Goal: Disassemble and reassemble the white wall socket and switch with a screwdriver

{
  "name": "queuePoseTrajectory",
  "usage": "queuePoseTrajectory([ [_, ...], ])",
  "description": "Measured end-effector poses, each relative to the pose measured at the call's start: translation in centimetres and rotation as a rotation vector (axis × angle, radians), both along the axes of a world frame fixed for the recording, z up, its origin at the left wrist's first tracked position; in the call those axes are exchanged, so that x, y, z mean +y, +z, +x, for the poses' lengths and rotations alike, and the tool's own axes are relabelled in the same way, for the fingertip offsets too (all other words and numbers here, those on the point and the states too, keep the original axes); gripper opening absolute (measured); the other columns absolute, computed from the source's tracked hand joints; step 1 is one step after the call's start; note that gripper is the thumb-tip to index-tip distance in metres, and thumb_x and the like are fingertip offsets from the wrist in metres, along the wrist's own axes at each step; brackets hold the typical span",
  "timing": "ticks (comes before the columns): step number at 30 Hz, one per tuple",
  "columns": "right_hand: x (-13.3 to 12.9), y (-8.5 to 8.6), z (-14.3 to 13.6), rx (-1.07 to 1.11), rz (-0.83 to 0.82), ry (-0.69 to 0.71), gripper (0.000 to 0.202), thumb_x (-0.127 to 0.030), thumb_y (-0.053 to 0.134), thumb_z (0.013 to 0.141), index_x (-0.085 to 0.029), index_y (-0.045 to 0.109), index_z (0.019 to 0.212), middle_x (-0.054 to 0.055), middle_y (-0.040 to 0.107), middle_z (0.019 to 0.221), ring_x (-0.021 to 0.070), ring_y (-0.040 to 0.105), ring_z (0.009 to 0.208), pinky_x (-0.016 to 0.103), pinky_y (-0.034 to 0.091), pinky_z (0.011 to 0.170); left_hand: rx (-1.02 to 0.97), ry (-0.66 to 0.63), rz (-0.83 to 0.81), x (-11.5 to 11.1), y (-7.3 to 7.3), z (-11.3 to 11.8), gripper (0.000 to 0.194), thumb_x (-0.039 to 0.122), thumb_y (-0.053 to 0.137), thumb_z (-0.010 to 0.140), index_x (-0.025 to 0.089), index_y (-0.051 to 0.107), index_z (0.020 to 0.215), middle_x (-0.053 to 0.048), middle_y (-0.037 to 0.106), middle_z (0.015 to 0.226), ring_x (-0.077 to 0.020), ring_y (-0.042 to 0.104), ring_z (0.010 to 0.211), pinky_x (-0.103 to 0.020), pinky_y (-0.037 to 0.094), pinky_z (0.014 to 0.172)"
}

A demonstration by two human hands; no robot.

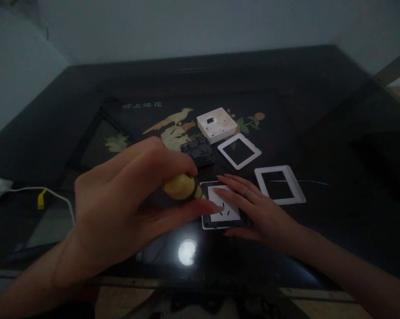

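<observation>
Yellow plastic bulges from the left hand [126, 190], which pinches what I take for a screwdriver [180, 186] between thumb and fingers. From my remote seat, I read its long axis as slanting rightward toward the near edge of the bench [286, 93], aimed at the left side of the white-faced socket [232, 214]. The thumb overlaps that face, so I cannot tell whether the tip touches. My right hand [261, 208] spans the socket from the right, fingers across the face and far edge, thumb along the near side, closed around it. Thus the socket lies between both hands, just right of the tool. Beyond it I have a dark module [200, 153], a white box [224, 134] and two white frames [249, 144] [293, 184].
</observation>
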State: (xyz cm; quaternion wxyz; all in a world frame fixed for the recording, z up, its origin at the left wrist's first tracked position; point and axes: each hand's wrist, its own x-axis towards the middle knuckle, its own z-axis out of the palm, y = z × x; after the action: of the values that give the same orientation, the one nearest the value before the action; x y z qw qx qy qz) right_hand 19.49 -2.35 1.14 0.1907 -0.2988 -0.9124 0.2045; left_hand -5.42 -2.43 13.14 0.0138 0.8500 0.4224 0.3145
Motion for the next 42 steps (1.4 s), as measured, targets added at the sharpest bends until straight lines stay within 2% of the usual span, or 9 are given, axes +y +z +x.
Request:
queuePoseTrajectory([
  [4,0.0,0.0,0.0,0.003,0.006,-0.003,0.076,-0.041,0.073,0.082,-0.013,0.041,0.144,0.020,0.040,0.154,0.0329,0.032,0.145,0.056,0.041,0.111,0.050,-0.008,-0.002,-0.5,0.2,0.1,0.030,0.052,0.062,0.090,0.022,0.064,0.091,0.005,0.060,0.075,-0.0085,0.059,0.060,-0.021,0.048,0.050],
  [8,0.0,0.0,-0.1,-0.001,-0.004,-0.004,0.075,-0.040,0.073,0.082,-0.013,0.041,0.144,0.021,0.040,0.154,0.0328,0.032,0.145,0.057,0.041,0.111,0.059,-0.047,-0.088,-0.8,0.6,-0.4,0.024,0.045,0.059,0.094,0.029,0.064,0.112,0.006,0.068,0.095,-0.0108,0.068,0.079,-0.022,0.055,0.065],
  [15,0.0,0.2,-0.1,-0.003,-0.043,-0.017,0.075,-0.036,0.073,0.082,-0.016,0.040,0.146,0.020,0.039,0.155,0.0335,0.032,0.146,0.059,0.041,0.110,0.147,-0.132,-0.187,0.2,1.4,-2.4,0.053,0.029,0.058,0.096,0.032,0.043,0.146,0.005,0.074,0.108,-0.0137,0.074,0.088,-0.022,0.058,0.079],
  [21,0.0,0.1,-0.1,-0.001,-0.033,-0.018,0.075,-0.036,0.074,0.081,-0.016,0.041,0.146,0.019,0.039,0.155,0.0335,0.031,0.146,0.059,0.040,0.111,0.016,-0.005,-0.024,0.3,-0.1,0.1,0.033,0.038,0.061,0.094,0.022,0.062,0.124,0.001,0.073,0.105,-0.0178,0.072,0.096,-0.026,0.058,0.084],
  [23,0.0,0.1,-0.1,-0.009,-0.026,-0.011,0.075,-0.037,0.074,0.081,-0.014,0.041,0.145,0.020,0.039,0.155,0.0338,0.031,0.146,0.058,0.040,0.112,0.008,-0.033,-0.066,0.1,-0.2,0.5,0.039,0.036,0.061,0.095,0.025,0.055,0.132,0.003,0.072,0.102,-0.0158,0.072,0.091,-0.025,0.059,0.082],
  [28,0.0,0.2,0.0,-0.007,-0.028,-0.010,0.074,-0.035,0.073,0.082,-0.014,0.040,0.145,0.020,0.039,0.155,0.0331,0.031,0.146,0.058,0.040,0.111,-0.134,-0.100,-0.234,0.2,0.4,-0.8,0.056,0.018,0.069,0.086,0.030,0.046,0.136,-0.002,0.059,0.132,-0.0166,0.073,0.093,-0.027,0.063,0.079],
  [32,0.0,0.2,-0.1,-0.001,-0.034,-0.018,0.074,-0.035,0.073,0.082,-0.017,0.040,0.146,0.019,0.039,0.155,0.0333,0.031,0.146,0.059,0.041,0.111,-0.049,-0.220,-0.338,0.6,0.7,-1.2,0.038,0.014,0.056,0.092,0.027,0.051,0.128,-0.001,0.067,0.120,-0.0177,0.069,0.105,-0.030,0.061,0.086],
  [38,0.0,0.2,-0.1,0.006,-0.035,-0.011,0.074,-0.037,0.073,0.082,-0.016,0.040,0.146,0.019,0.040,0.154,0.0331,0.032,0.146,0.058,0.040,0.112,-0.128,-0.115,-0.019,0.5,-0.1,0.6,0.021,0.031,0.074,0.086,0.022,0.064,0.102,0.003,0.065,0.087,-0.0117,0.062,0.076,-0.025,0.055,0.071],
  [42,0.0,0.2,-0.1,0.007,-0.048,-0.018,0.076,-0.038,0.072,0.083,-0.019,0.038,0.148,0.018,0.039,0.155,0.0323,0.030,0.147,0.057,0.039,0.112,-0.188,-0.115,-0.211,0.1,0.0,0.4,0.042,0.020,0.071,0.087,0.031,0.057,0.125,0.005,0.070,0.098,-0.0129,0.070,0.082,-0.025,0.061,0.073],
])
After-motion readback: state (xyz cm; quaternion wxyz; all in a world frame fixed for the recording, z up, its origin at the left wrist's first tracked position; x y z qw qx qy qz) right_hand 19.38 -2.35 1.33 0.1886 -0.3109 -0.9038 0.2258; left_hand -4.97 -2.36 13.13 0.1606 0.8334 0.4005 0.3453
